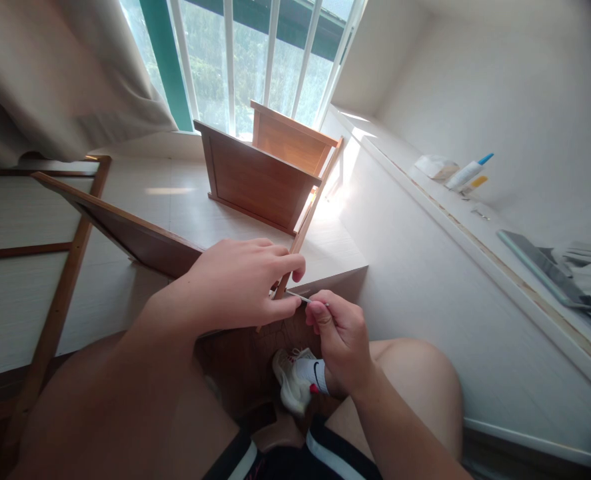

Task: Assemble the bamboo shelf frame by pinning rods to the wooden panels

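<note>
My left hand (240, 283) is closed around the near end of a narrow wooden rail (311, 217), its index finger over the top and its thumb below. My right hand (340, 333) pinches a thin metal rod that looks like a hex key (299, 297). The key's far tip meets the rail's end beside my left thumb; the exact contact is hidden. Two brown wooden panels, a dark one (258, 177) and a lighter one (292, 140), stand upright joined to the rail. Another dark panel (140, 230) leans behind my left wrist.
A wooden ladder-like frame (70, 287) stands at the left on the pale platform (170, 193). Along the right, a white ledge (415, 180) carries a blue-capped tube (470, 172), a yellow-capped one (475, 185) and a tablet-like device (545, 270). A barred window (255, 60) is behind.
</note>
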Motion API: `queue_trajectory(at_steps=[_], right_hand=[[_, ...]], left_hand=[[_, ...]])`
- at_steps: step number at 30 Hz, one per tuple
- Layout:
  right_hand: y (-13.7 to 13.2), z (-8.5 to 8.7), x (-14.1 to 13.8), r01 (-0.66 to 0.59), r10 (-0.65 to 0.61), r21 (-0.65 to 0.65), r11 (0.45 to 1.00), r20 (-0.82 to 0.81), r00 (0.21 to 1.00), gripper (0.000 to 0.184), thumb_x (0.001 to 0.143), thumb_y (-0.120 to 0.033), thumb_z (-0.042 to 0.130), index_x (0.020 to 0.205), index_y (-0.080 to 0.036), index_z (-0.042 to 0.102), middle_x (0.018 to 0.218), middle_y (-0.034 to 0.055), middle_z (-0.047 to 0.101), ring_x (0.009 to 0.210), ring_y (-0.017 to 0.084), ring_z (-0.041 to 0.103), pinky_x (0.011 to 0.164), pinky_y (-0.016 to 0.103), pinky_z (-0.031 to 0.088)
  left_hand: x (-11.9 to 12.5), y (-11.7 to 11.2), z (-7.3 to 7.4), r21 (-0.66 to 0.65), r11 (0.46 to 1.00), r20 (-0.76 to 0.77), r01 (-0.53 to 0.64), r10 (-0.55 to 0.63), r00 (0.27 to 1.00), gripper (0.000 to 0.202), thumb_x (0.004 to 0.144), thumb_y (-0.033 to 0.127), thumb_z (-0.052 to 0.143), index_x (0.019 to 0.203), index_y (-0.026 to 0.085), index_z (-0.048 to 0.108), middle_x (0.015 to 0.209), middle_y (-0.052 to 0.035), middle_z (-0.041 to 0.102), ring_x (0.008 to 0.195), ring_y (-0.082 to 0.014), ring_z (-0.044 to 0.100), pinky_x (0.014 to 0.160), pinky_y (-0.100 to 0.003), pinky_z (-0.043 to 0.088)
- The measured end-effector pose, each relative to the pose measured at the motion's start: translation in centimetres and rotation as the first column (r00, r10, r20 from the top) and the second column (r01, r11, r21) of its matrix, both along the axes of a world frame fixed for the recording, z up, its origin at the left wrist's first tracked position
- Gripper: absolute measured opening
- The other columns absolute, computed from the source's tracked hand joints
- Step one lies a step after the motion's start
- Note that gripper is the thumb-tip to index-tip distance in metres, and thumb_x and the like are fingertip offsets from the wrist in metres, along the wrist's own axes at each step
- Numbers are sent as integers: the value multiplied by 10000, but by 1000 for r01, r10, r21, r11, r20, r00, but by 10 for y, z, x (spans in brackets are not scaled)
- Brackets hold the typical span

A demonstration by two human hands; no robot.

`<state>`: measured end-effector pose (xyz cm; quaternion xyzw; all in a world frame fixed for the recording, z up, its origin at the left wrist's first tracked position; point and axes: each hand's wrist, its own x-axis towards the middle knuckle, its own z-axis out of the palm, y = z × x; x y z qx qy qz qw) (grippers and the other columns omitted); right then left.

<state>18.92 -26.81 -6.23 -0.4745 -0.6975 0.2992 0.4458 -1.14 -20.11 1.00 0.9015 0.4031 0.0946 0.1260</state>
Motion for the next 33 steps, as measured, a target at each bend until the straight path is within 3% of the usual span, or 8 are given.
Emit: queue_trajectory(at_steps=[17,24,33], right_hand=[[0,3,0,7,-7,-13,1000,44,999,288,1000,-299,493,738,-203,566,653,-9,524,602,136,478,602,277,365],[-1,6,-5,16,-22,-102,995,-60,998,364,1009,-349,475,695,-191,570,608,-14,532,567,122,487,569,265,365],[-2,6,-14,-12,-93,-326,945,-306,947,460,983,-457,506,615,-184,550,504,-19,505,457,100,422,454,246,310]], left_hand=[[-1,-1,1,-4,1000,6,5,-5,1000,255,854,536,523,955,315,601,861,31,673,844,-209,619,590,-328,277],[-1,0,0,-6,1000,13,4,-4,1000,253,858,522,522,978,317,609,891,27,682,863,-209,627,600,-326,285],[-1,-1,2,-7,1000,12,4,-4,1000,226,846,499,538,931,301,604,857,24,669,826,-204,608,588,-324,282]])
